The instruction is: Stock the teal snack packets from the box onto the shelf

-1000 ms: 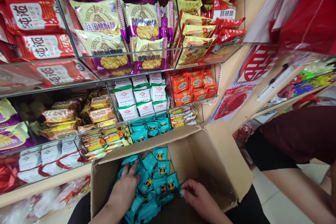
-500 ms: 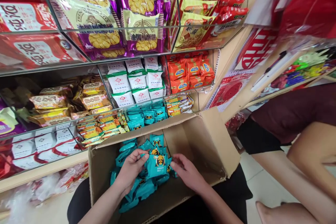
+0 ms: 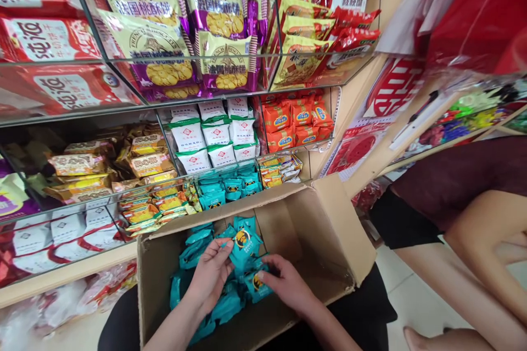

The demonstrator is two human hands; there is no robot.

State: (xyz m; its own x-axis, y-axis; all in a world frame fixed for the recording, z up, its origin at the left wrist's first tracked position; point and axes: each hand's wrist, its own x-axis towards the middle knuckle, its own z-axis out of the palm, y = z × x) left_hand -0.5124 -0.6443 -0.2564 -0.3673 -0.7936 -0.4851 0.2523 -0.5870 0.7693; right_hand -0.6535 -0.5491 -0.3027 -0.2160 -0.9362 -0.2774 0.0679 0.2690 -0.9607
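Observation:
Both my hands are inside an open cardboard box [image 3: 284, 219] on my lap. A teal snack packet [image 3: 244, 244] with a yellow-and-black round emblem is pinched by its edge between the thumb and fingers of my left hand [image 3: 214, 271]. My right hand [image 3: 288, 285] has its thumb and fingers closed on a second teal packet [image 3: 256, 286], lower and to the right of the first. More teal packets [image 3: 226, 304] lie heaped in the left and middle of the box, partly hidden by my left hand and forearm.
Behind the box rises a shelf with clear dividers [image 3: 177, 104]. It holds teal packets [image 3: 233, 186], white packets [image 3: 216, 134], orange packets [image 3: 296, 115] and purple biscuit bags [image 3: 226, 60]. A person's bare leg [image 3: 436, 274] is close on the right.
My left hand's packet has tilted and shifted slightly up and left. My right hand, loosely open beside it before, has moved left and closed on another packet. The camera view has tipped slightly.

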